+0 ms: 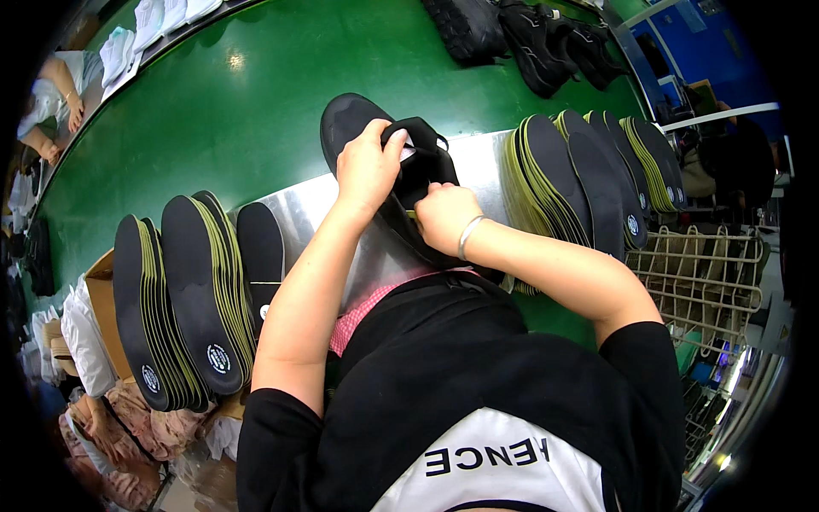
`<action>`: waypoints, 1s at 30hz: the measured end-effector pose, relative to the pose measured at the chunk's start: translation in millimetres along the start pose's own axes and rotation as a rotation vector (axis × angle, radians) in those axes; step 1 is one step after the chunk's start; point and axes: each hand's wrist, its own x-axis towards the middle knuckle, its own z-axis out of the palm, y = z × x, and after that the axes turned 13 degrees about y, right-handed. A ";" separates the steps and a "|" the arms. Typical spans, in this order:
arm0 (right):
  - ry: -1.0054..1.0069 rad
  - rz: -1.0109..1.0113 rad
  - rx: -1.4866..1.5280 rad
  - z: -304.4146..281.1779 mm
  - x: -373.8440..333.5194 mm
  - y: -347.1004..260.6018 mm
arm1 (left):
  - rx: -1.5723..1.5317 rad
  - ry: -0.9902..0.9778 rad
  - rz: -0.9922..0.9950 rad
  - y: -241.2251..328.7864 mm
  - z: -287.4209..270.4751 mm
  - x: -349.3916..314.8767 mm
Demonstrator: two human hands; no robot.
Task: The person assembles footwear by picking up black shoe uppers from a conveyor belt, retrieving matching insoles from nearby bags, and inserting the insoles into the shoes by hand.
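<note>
A black shoe (348, 126) lies in front of me over a metal plate (311, 205), its toe pointing away to the left. My left hand (368, 166) pinches the shoe's tongue and holds the opening wide. My right hand (450, 218), with a silver bangle at the wrist, reaches curled into the shoe's heel end. Beside its fingers shows a yellow-green edge of an insole (412, 214); most of it is hidden in the shoe. Stacks of black insoles with yellow-green edges stand at left (198, 286) and right (546, 175).
Black shoes (542, 43) sit at the far side of the green table (247, 111). White shoes (128, 47) line a ledge at far left, where another person's hands (64, 111) show. A wire rack (699, 277) stands at right, a cardboard box (102, 294) at left.
</note>
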 end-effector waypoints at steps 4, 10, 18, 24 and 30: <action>-0.007 0.012 0.100 26.0 5.7 3.5 | -0.044 0.016 -0.008 -0.5 1.4 -2.5; -0.251 -0.035 -0.014 20.3 17.4 12.5 | -0.059 0.019 0.032 -2.7 2.1 -2.2; -0.564 -0.070 -0.043 8.4 32.8 17.8 | -0.139 -0.028 -0.088 -13.6 5.3 -7.4; -0.321 -0.020 -0.225 28.5 19.2 4.5 | -0.111 0.017 -0.057 -10.5 4.8 -11.9; -0.577 -0.329 -0.283 15.1 2.6 16.5 | -0.153 0.043 -0.030 -11.4 7.0 -15.7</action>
